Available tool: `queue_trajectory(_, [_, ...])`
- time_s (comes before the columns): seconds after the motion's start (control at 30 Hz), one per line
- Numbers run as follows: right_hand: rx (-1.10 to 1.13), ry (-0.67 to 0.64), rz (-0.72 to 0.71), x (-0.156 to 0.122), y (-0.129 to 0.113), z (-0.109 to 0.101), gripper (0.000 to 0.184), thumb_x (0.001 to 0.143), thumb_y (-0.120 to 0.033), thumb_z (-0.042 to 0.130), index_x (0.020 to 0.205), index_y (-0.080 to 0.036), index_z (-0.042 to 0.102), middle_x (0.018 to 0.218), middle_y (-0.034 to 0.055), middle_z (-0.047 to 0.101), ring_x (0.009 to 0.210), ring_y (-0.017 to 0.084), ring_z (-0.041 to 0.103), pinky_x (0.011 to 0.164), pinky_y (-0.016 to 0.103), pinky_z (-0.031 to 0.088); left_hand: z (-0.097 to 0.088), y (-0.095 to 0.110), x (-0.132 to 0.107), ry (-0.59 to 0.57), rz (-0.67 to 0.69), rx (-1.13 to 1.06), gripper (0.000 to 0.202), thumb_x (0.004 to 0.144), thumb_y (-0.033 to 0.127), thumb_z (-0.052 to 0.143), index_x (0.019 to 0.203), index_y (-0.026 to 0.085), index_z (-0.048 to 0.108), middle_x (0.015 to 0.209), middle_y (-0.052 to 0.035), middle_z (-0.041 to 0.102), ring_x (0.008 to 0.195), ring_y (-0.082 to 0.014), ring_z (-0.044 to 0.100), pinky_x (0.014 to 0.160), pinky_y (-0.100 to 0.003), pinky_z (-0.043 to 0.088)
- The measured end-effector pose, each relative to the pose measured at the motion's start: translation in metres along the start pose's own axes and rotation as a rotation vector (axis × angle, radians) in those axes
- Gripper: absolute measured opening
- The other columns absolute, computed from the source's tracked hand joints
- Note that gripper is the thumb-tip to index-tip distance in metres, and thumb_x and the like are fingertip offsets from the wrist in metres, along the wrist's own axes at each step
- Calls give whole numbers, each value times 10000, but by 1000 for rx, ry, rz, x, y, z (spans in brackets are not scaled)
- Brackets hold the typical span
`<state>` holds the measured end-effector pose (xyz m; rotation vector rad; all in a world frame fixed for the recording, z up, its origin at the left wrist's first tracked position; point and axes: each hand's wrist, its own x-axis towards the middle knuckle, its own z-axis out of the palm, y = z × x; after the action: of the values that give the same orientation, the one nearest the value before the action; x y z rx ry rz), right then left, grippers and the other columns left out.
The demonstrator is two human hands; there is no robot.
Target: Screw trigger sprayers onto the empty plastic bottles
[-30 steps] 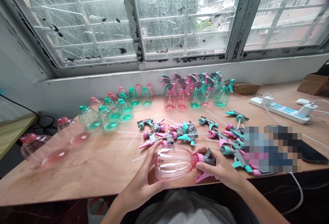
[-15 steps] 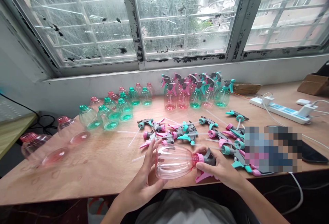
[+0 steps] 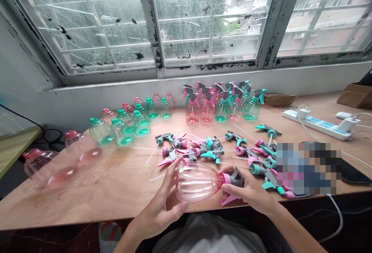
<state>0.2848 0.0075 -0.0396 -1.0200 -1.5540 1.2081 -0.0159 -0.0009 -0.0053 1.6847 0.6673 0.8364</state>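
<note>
A clear pink spray bottle (image 3: 196,182) lies sideways in the air above the table's front edge, its base to the left. My left hand (image 3: 165,198) cups the base end, thumb below and fingers behind. My right hand (image 3: 247,187) is closed around the grey and pink spray head (image 3: 236,178), whose pink collar sits against the bottle's neck. Just beyond my hands lies a pile of loose trigger spray heads (image 3: 213,148) in pink, teal and grey, several with thin clear tubes.
Open pink and green bottles (image 3: 125,132) stand at the left. Bottles with spray heads (image 3: 207,109) are grouped below the window. On the right are a white power strip (image 3: 316,123) with cables, a cardboard box (image 3: 354,94) and a dark flat object (image 3: 356,172) partly covered by blurring.
Almost nothing differs. Both hands keep their places on the spray bottle, and the left thumb appears slightly farther from its side.
</note>
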Motion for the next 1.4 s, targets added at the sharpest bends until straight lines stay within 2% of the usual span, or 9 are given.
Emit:
queue_trajectory(0.2, [14, 7, -7, -1, -3, 1, 290, 873, -427, 794, 1069, -237, 693, 938, 7, 644, 904, 241, 600, 843, 328, 465, 0, -5, -3, 15, -9, -5, 883, 1012, 377, 637, 1630, 485, 17, 1770, 0, 98, 1623, -326, -15, 1256, -443, 337])
queue_trajectory(0.37, [14, 9, 9, -1, -2, 0, 301, 871, -429, 792, 1074, -232, 691, 955, 17, 644, 925, 251, 602, 859, 342, 467, -1, -8, -4, 35, -20, -7, 900, 1011, 364, 641, 1626, 494, -2, 1774, 6, 65, 1619, -326, -66, 1257, -434, 339])
queue_trajectory(0.63, [41, -6, 14, 0, -4, 0, 307, 879, -429, 785, 1081, -221, 685, 953, 25, 674, 907, 253, 630, 836, 347, 477, 1, -2, -1, 12, -1, -19, 824, 1013, 352, 635, 1632, 446, 99, 1772, -43, 62, 1621, -349, 6, 1213, -410, 404])
queue_trajectory(0.7, [45, -1, 9, 0, -4, 0, 301, 879, -426, 786, 1079, -222, 691, 944, 19, 670, 896, 246, 626, 832, 342, 478, 1, -4, -2, 13, 5, -29, 810, 1019, 349, 624, 1628, 452, 100, 1771, -54, 41, 1616, -348, 97, 1194, -406, 421])
queue_trajectory(0.77, [44, 15, 4, -1, -4, 0, 292, 870, -421, 798, 1064, -227, 699, 935, 9, 656, 893, 237, 616, 836, 334, 476, 0, -6, -3, 17, 11, -15, 783, 1032, 339, 602, 1625, 463, 105, 1771, -56, 12, 1597, -336, 196, 1209, -414, 392])
queue_trajectory(0.83, [46, 24, 4, -1, -3, 0, 291, 864, -419, 806, 1062, -234, 701, 941, 5, 648, 907, 237, 612, 846, 330, 477, 0, -8, -3, 25, 15, 6, 739, 1047, 339, 575, 1619, 472, 125, 1770, -45, 9, 1592, -316, 216, 1239, -417, 337])
queue_trajectory(1.03, [37, 15, 5, 0, -1, 0, 298, 870, -437, 798, 1068, -241, 692, 919, 1, 640, 880, 234, 614, 809, 321, 491, 0, -7, -2, 18, -8, -37, 702, 1048, 384, 568, 1602, 480, 147, 1750, -60, 152, 1598, -297, 203, 1189, -369, 400])
queue_trajectory(1.2, [8, 19, -3, 0, 1, -1, 308, 874, -438, 792, 1087, -240, 690, 946, 9, 645, 919, 248, 618, 846, 338, 488, 1, -7, -2, 23, -10, -14, 723, 1047, 394, 561, 1617, 451, 121, 1742, -95, 161, 1579, -322, 256, 1207, -424, 381])
queue_trajectory(1.4, [-5, 29, -22, -1, 3, -2, 314, 884, -450, 779, 1092, -234, 687, 949, 14, 640, 905, 249, 620, 835, 346, 503, -3, -11, -6, 22, 44, 97, 813, 1036, 333, 583, 1632, 458, 44, 1767, -50, 45, 1624, -330, 61, 1286, -513, 210])
